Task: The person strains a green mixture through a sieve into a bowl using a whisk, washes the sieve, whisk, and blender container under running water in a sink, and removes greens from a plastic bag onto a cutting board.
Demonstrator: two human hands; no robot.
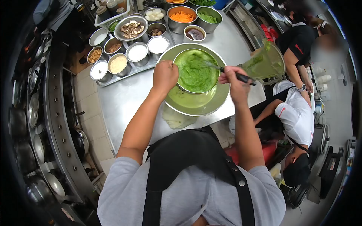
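My left hand [166, 76] is closed at the left side of a round strainer [196, 91], its grip partly hidden by the fingers. Thick bright green sauce [188, 75] fills the strainer, which sits over a wide metal bowl [222, 98] of paler green liquid. In my right hand [234, 81] is the black handle of a whisk [245, 78]; its wires are in the sauce and blurred by motion. A blender jar [264, 62] smeared with green stands to the right of the bowl.
Several metal containers of ingredients, among them carrot strips [181, 16], sliced mushrooms [132, 29] and white powder [158, 44], crowd the table's back left. A green spill [177, 117] lies below the bowl. Two co-workers [298, 109] are at the right; a stove [56, 113] lines the left.
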